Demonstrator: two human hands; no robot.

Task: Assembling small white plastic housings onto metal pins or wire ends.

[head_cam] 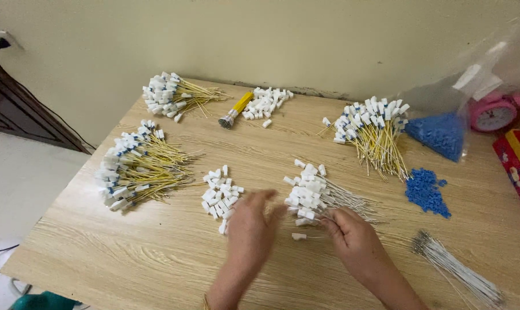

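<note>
On table [156, 252] | left hand [249, 227] blurred, near white connectors [221, 195] | right hand [352, 232] pinching white wires [343, 201]

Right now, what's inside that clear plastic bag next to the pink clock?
The clear bag holds a heap of small blue plastic bits, piled in its lower corner. Its upper part looks empty, and the heap hides anything beneath it.

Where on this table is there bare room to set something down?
Bare wood runs along the near edge of the table, left of the left hand, and between the loose white connectors and the right yellow-wire bundle. It is crowded around the right hand.
</note>
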